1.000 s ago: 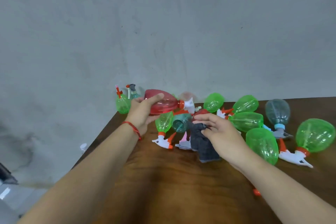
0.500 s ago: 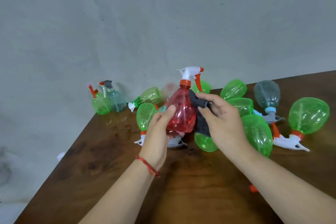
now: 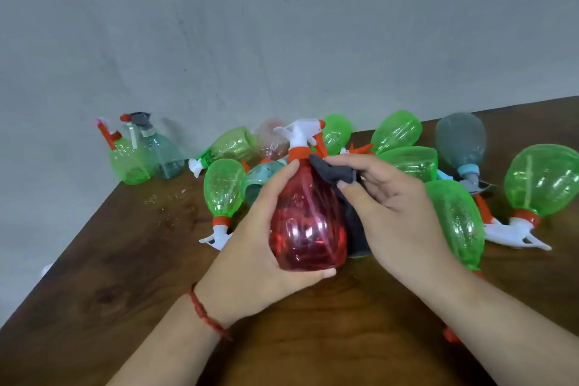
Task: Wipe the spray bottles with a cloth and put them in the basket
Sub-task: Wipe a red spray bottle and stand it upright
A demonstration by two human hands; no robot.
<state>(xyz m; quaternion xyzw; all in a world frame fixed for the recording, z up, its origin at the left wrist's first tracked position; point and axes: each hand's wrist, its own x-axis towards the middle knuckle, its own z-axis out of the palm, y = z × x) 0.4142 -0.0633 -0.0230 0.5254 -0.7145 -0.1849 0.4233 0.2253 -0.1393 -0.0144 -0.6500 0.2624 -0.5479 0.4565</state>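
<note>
Lowered bottle (image 3: 308, 229); right hand (image 3: 398, 213) perhaps pinches cloth (image 3: 335, 171).

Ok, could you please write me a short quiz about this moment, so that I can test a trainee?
1. True or false: the left hand holds the red spray bottle upright, with the nozzle at the top.
2. What does the right hand hold against that bottle? A) a dark grey cloth B) a yellow sponge C) a paper towel
3. Short answer: is the basket in view?
Key: 1 true; 2 A; 3 no.
</note>
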